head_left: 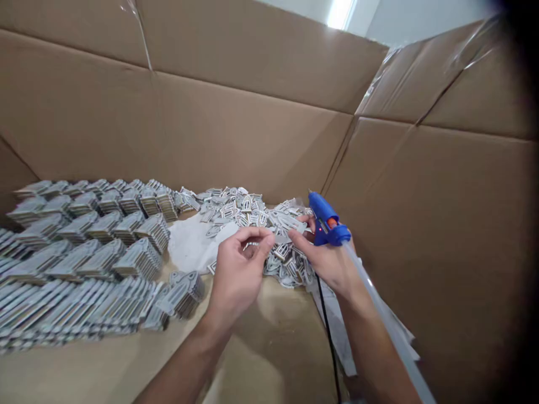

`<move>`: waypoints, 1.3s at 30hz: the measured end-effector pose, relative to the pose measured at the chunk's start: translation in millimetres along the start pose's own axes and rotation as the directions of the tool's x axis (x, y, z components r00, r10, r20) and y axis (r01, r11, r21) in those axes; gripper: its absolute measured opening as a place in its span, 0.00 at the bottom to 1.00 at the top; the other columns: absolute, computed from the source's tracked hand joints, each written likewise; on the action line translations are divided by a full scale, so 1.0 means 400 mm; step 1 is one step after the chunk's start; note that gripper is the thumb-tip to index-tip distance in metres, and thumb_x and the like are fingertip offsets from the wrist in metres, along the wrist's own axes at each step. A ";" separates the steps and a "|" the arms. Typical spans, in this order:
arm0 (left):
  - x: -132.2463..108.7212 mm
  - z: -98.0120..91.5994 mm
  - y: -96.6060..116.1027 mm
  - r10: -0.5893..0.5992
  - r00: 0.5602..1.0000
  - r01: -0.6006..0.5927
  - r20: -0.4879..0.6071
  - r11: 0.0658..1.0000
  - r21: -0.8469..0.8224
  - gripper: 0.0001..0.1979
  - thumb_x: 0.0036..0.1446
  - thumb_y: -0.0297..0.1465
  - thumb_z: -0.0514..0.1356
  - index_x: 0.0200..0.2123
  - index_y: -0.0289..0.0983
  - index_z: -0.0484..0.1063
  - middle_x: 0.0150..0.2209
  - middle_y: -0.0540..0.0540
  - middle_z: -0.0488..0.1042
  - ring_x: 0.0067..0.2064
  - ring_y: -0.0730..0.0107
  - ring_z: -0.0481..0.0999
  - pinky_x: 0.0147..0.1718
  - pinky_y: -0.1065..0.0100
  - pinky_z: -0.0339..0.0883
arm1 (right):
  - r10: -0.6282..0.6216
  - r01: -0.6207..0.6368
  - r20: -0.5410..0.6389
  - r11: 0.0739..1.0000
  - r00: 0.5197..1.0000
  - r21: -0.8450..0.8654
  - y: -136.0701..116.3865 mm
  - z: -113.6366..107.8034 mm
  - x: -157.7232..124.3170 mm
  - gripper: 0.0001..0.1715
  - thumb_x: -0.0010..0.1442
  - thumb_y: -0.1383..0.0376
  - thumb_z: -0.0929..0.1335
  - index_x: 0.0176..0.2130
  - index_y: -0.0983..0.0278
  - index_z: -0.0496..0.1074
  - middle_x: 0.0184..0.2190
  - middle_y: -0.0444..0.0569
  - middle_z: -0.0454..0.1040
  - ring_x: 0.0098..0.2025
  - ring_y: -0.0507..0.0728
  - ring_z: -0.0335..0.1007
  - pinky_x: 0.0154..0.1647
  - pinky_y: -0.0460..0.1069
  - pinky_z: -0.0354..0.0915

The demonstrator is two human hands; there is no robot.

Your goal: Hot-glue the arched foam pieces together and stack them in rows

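My left hand is pinched closed on a small thin grey piece, near the middle of the view. My right hand holds a blue glue gun with its nozzle pointing up and away; a red light shows on its side. A grey window-shaped piece lies at the fingers of this hand, and its thumb reaches toward the small thin piece. Behind and below both hands spreads a loose heap of small grey arched pieces.
Stacks of grey arched pieces stand in rows on the left. White paper lies beside the heap. Tall cardboard walls rise behind and right. A black cord and a long translucent glue stick run along my right forearm.
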State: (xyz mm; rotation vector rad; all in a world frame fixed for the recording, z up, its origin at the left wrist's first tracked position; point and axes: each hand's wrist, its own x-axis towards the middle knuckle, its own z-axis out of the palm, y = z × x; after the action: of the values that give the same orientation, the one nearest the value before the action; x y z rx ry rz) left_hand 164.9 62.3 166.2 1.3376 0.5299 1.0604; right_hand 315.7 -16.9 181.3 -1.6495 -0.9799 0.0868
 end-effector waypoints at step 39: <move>-0.076 -0.149 -0.292 -0.466 0.861 0.492 0.205 0.864 -0.106 0.13 0.68 0.43 0.61 0.44 0.39 0.70 0.27 0.56 0.68 0.18 0.78 0.67 0.18 0.75 0.57 | 0.161 -0.263 0.329 0.918 0.930 0.296 0.260 0.152 -0.148 0.13 0.57 0.62 0.79 0.40 0.62 0.76 0.30 0.43 0.77 0.26 0.51 0.70 0.28 0.47 0.67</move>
State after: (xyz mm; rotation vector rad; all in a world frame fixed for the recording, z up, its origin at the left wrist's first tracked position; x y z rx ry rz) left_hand 137.4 79.9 35.4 1.0677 0.5985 0.5524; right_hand 301.8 -6.2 48.2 -1.4419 -0.9422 0.6375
